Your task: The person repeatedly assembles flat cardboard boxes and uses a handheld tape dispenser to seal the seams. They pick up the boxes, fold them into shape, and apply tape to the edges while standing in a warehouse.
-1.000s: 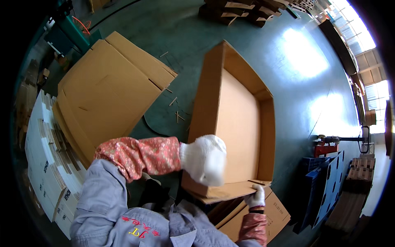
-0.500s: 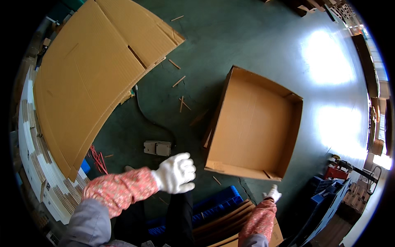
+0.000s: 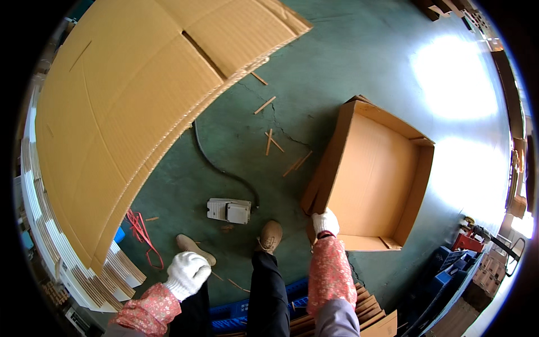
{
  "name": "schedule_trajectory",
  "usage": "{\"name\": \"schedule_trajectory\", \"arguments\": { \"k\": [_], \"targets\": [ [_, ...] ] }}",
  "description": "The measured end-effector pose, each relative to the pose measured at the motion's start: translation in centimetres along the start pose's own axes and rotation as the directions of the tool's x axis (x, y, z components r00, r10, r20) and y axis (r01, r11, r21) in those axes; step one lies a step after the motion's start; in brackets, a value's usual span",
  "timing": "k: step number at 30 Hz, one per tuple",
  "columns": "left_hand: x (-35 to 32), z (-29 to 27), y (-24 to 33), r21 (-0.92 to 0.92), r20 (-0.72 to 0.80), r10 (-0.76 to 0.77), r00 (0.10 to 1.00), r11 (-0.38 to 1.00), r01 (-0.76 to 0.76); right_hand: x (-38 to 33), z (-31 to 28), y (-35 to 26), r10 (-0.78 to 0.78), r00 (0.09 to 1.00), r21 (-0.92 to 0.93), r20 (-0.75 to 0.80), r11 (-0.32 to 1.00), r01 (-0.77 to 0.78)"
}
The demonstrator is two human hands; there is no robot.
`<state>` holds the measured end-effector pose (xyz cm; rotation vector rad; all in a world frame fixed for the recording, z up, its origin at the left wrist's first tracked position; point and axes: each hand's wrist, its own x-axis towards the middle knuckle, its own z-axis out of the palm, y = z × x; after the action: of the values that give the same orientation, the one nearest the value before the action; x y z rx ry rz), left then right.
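An open-topped brown cardboard box sits on the green floor to my right, its inside bare. My right hand, in a white glove and a floral sleeve cover, grips the box's wall at its near left corner; some of its fingertips are hidden there. My left hand, also white-gloved, hovers near my left leg, fingers curled in with nothing visible in them. To the left lies a large flat sheet of cardboard with a slot cut near its far end.
A grey foot pedal with a black cable lies ahead of my shoes. Cardboard strips litter the floor. Red strapping lies at left, beside stacked white-edged sheets. Folded cardboard is near my right leg. Blue crates stand at right.
My right hand has moved left and forward onto the box's near corner and taken hold of it. My left hand has drawn back and left toward my leg. The view has shifted.
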<state>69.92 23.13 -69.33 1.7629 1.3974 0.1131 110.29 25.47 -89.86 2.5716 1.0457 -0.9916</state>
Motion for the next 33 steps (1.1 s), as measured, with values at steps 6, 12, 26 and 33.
{"name": "schedule_trajectory", "arguments": {
  "k": [6,12,26,33],
  "targets": [
    [-2.1,-8.4,3.7,0.207,-0.326,0.215,0.921,0.966,-0.152,-3.1,-3.0,2.9,0.036,0.997,-0.055,-0.075,0.998,-0.04],
    [-9.6,-17.2,0.1,0.415,-0.692,0.019,0.721,0.828,0.377,-4.9,-10.5,-0.7,-0.102,0.978,-0.155,-0.182,0.985,0.074],
    [-18.7,-20.2,-13.6,-0.748,-0.509,-0.861,0.001,0.443,0.494,-11.7,-29.2,-40.1,-0.634,0.699,-0.248,-0.332,0.773,0.584],
    [-26.0,-21.8,-15.4,-0.874,-0.275,-0.944,0.181,0.167,-0.456,-10.7,-31.2,-34.5,-0.703,0.68,0.042,-0.206,0.688,0.724]
  ]
}}
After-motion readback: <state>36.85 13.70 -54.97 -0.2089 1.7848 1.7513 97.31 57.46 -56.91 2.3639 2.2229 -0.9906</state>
